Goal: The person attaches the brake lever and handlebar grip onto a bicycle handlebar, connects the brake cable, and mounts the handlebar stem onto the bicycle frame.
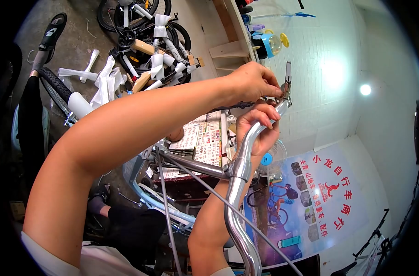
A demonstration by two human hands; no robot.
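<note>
A shiny chrome handlebar (249,149) curves through the middle of the view, held in a stem (241,169) on a metal tube. At its upper end sits a silver brake lever (288,72) with a clamp. My left hand (254,83) is closed, thumb and fingers pinching beside the lever's clamp. Just below, my right hand (261,126) has its fingers curled round the bar near that end. Part of its palm is hidden behind the bar. Thin grey rods (198,181) cross in front of the tube and handlebar.
The view lies sideways. Partly wrapped bicycles (147,46) and white wrapping (109,82) are on the floor at upper left. Behind the handlebar are a printed-sheet-covered surface (202,138), a fan (270,158) and a wall poster (306,207). A light-blue frame (149,198) is below my left arm.
</note>
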